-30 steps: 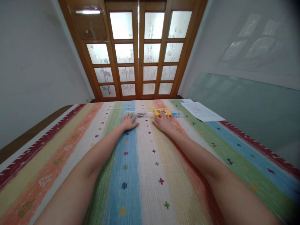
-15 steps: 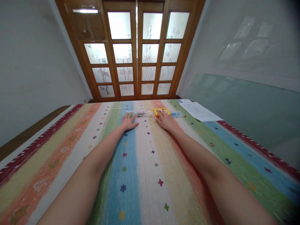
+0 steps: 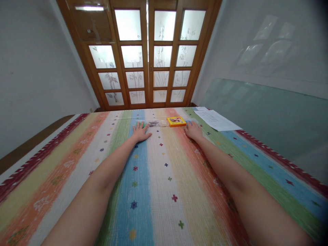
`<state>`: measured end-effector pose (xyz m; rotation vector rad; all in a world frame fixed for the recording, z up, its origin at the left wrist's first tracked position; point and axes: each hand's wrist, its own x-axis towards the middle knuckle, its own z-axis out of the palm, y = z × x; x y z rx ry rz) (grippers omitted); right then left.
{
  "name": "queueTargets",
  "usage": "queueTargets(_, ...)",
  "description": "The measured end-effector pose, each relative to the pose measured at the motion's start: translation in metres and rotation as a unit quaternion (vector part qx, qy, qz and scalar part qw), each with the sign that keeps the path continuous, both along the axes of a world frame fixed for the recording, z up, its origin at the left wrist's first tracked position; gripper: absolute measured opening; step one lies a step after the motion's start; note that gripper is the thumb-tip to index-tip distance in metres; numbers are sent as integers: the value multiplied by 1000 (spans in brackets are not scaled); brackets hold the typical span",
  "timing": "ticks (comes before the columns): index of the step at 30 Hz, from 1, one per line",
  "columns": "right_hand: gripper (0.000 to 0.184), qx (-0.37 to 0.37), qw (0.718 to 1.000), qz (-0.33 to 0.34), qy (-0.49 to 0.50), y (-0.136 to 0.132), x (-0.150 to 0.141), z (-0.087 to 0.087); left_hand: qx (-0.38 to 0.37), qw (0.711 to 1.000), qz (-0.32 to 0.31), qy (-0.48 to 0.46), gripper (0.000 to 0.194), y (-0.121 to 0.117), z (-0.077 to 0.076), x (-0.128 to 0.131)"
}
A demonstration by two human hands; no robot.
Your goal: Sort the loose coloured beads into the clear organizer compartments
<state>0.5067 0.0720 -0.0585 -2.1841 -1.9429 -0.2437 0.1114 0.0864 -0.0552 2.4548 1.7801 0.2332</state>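
Observation:
Toward the far end of the table lies a row of small things in clear plastic. My left hand (image 3: 140,132) rests flat with fingers spread, its fingertips over a green item (image 3: 144,125) at the row's left end. To its right is a clear packet with dark contents (image 3: 154,123). A flat yellow-orange box (image 3: 176,121) with printing on top lies between my hands, nearer the right. My right hand (image 3: 194,131) lies just right of the box, fingers stretched over a blue item (image 3: 189,122) in clear plastic, partly hidden beneath them. Neither hand grips anything visible.
A striped, patterned cloth (image 3: 164,191) covers the table. Printed white paper sheets (image 3: 217,120) lie at the far right. A pale green glass-like panel (image 3: 269,112) stands along the right wall. Beyond the table are wooden doors (image 3: 148,68) with frosted panes.
My right hand has moved right, off the yellow box and onto the blue item, so the box top now shows. My left hand has stayed in place.

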Motion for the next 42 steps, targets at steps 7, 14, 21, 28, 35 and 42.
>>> queueTargets(7,60,56,998,-23,13,-2,-23,0,-4,1000,6,2,87,0,3,6)
queueTargets(14,55,45,999,22,12,-11,-62,6,-4,1000,10,0,89,3,0,6)
queueTargets(21,59,31,999,12,23,-5,-60,2,1,1000,-2,3,90,7,3,1)
queueTargets(28,63,34,994,-75,66,-2,-32,-1,-5,1000,-3,-15,81,11,9,1)
queueTargets(35,66,14,997,-58,57,4,-27,-4,2,1000,-7,-13,88,8,7,2)
queueTargets(42,66,3,997,-63,51,6,-36,5,-1,1000,-4,-2,86,11,5,4)
